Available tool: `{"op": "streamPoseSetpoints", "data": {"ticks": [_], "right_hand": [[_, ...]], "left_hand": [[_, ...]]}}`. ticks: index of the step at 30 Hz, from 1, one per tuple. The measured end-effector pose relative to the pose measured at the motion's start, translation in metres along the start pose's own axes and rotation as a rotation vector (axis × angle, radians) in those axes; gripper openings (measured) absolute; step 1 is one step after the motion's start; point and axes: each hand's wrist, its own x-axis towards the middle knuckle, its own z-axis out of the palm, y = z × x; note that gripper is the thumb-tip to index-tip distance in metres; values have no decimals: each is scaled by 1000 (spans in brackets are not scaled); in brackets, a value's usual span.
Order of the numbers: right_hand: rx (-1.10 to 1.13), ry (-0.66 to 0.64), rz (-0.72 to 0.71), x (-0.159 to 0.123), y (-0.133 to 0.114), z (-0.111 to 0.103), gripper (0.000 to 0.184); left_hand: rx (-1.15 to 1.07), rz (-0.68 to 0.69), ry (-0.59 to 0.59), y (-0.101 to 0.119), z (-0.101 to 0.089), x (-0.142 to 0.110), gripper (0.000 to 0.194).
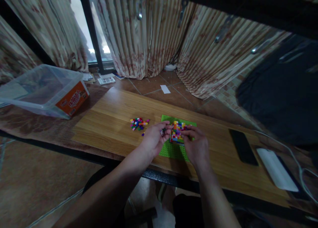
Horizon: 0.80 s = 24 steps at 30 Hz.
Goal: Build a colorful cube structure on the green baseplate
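A block of multicoloured toy bricks [177,132] rises from a green studded baseplate [171,151] on the wooden board. My left hand [155,137] is at the block's left side, its fingers curled around a few small toy bricks [163,132], with thumb and index tip near the block's edge. From the right, my right hand [197,143] reaches over the block, its fingertips closed together on top of it. Whatever lies between those fingertips is too small to make out. A loose pile of small bricks [138,123] lies left of the baseplate.
A clear plastic box [44,88] with an orange label stands at the far left. To the right lie a black phone [243,146], a white slab-like object [277,168] and a white cable [293,148]. Striped curtains [149,32] hang behind the wooden board [106,122].
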Motion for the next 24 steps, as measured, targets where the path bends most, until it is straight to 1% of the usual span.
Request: {"op": "streamPoseSetpoints", "data": {"ticks": [5, 10, 13, 16, 18, 21, 24], "right_hand": [[-15, -4, -1, 0, -2, 0, 16], [29, -10, 16, 2, 0, -8, 14], [84, 33, 24, 2, -1, -14, 15], [158, 41, -11, 1, -8, -17, 17], [215, 8, -43, -1, -16, -16, 16], [270, -76, -109, -3, -26, -13, 15], [270, -152, -160, -5, -29, -11, 16]], "left_hand": [[56, 13, -17, -2, -2, 0, 17], [143, 44, -18, -3, -4, 1, 17], [177, 13, -89, -5, -4, 0, 22], [219, -41, -175, -7, -5, -1, 31], [256, -68, -212, -10, -6, -2, 35], [305, -83, -248, -13, -7, -2, 37], [335, -66, -265, -14, -8, -1, 40]]}}
